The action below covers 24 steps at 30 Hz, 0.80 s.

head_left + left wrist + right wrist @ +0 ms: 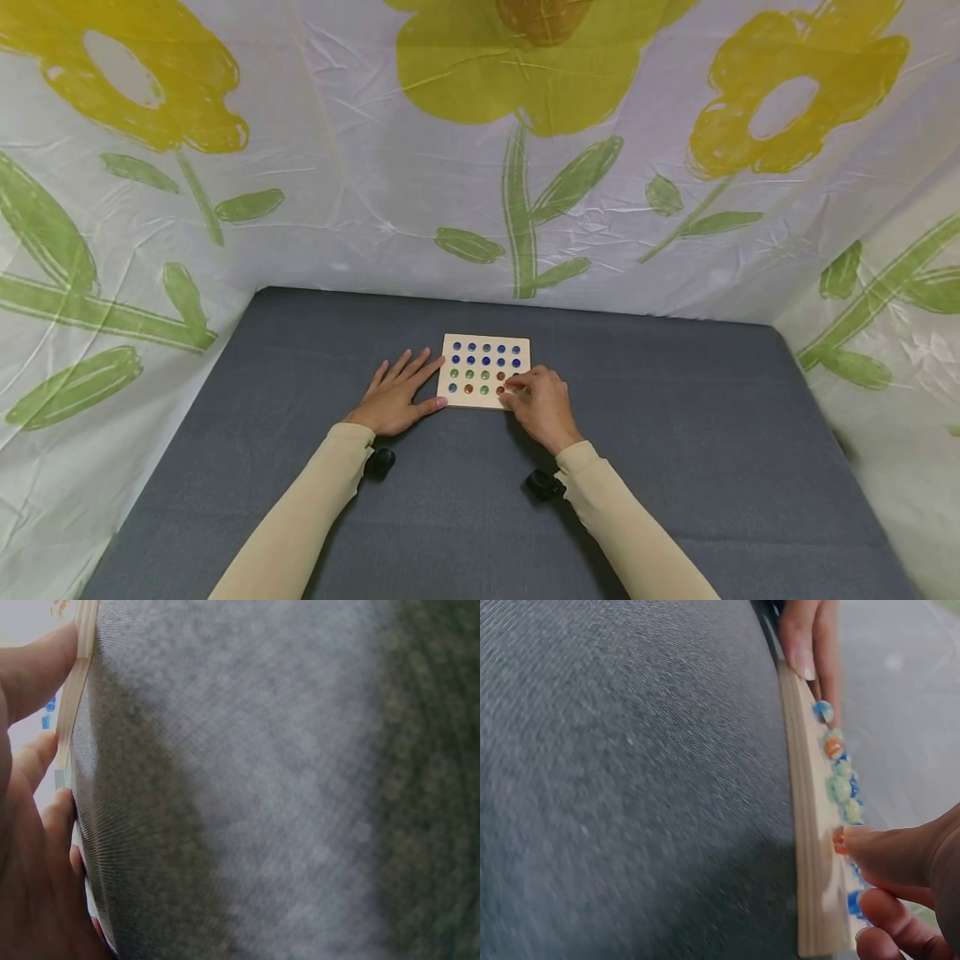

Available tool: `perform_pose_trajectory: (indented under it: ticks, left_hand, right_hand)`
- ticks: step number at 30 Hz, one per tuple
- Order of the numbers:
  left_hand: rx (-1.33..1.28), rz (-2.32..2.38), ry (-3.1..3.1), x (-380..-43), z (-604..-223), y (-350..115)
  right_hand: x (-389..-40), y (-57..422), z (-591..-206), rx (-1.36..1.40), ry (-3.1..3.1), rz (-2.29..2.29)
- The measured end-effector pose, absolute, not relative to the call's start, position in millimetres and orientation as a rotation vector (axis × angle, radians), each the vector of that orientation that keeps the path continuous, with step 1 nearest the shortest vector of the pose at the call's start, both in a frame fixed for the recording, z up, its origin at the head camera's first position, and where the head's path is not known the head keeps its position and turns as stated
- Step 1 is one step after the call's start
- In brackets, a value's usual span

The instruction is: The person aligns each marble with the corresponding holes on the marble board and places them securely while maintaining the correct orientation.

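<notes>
A pale wooden board [492, 400] lies flat on the table, set with rows of glass marbles in blue, green and orange-red. My left hand [393, 398] rests at its left side, fingers spread, with the thumb and a fingertip at the board's edge; the left wrist view shows the thumb [45, 671] against the wooden side. Over the right part of the board, my right hand [545, 407] pinches an orange marble [840, 840] in the nearest row between thumb and finger. Its other fingers [900, 922] curl beside a blue marble [853, 902], and the hand hides the board's right end.
Dark grey cloth covers the table [675, 467] around the board. A white curtain [360, 183] with yellow flowers hangs along the back and sides. Black wrist cameras sit below the left cuff [379, 463] and the right cuff [543, 485].
</notes>
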<state>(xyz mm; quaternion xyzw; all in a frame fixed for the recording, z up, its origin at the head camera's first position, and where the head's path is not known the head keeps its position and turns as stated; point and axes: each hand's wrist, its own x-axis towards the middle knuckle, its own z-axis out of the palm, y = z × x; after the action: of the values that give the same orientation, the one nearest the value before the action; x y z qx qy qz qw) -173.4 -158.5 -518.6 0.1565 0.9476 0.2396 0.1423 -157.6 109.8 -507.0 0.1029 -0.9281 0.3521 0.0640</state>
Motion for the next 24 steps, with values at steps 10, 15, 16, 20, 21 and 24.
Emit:
perform_pose_trajectory:
  ticks: [10,15,16,20,21,24]
  left_hand:
    - [0.463,0.694,2.737,-175,-521,-160]
    - [0.472,0.712,2.745,-176,-530,-162]
    - [0.472,0.716,2.744,-176,-530,-163]
    - [0.473,0.712,2.747,-176,-528,-161]
    - [0.47,0.704,2.746,-176,-528,-161]
    - [0.467,0.684,2.749,-176,-527,-161]
  right_hand:
    - [-163,132,-503,0.26,-2.777,1.07]
    - [-168,144,-503,0.212,-2.793,1.046]
    - [-168,147,-503,0.205,-2.795,1.039]
    - [-171,155,-505,0.188,-2.8,1.025]
    - [-172,156,-506,0.187,-2.801,1.021]
    - [-173,159,-507,0.19,-2.803,1.01]
